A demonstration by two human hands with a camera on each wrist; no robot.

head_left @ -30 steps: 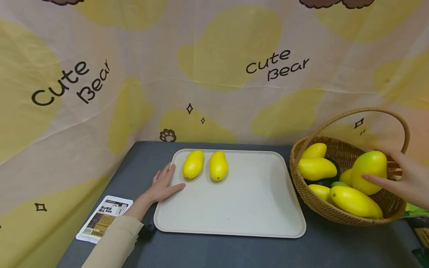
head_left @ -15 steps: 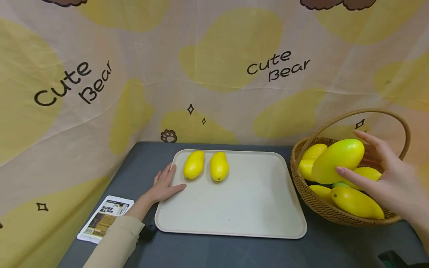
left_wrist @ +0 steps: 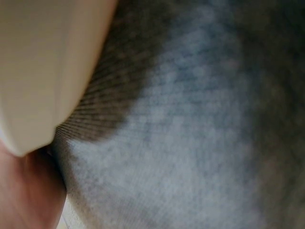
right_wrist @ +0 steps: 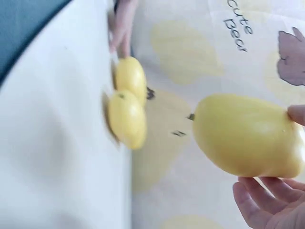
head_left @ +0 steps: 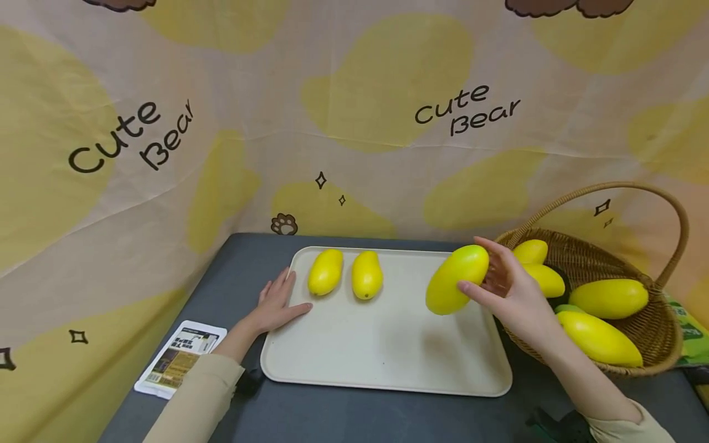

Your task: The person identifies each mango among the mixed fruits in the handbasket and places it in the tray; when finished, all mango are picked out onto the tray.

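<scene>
My right hand (head_left: 520, 301) holds a yellow mango (head_left: 456, 280) between thumb and fingers, above the right part of a cream tray (head_left: 382, 351). In the right wrist view, that same mango (right_wrist: 245, 136) is raised over the tray surface, fingers under it. Two more mangoes, a left one (head_left: 325, 272) and a right one (head_left: 367, 275), lie side by side near the tray's back left corner. My left hand (head_left: 277, 304) rests with spread fingers on the tray's left rim. The left wrist view is mostly blurred grey cloth and a pale sleeve.
A wicker basket (head_left: 587, 252) with a tall handle stands right of the tray, holding several mangoes and a dark object partly hidden among them. A white printed packet (head_left: 180, 357) lies at the left. Behind the basket's right side shows a green packet (head_left: 689, 335). Patterned cloth hangs behind the table.
My right hand has lifted the mango out of the basket and carried it left over the tray. The left hand stays on the tray's rim.
</scene>
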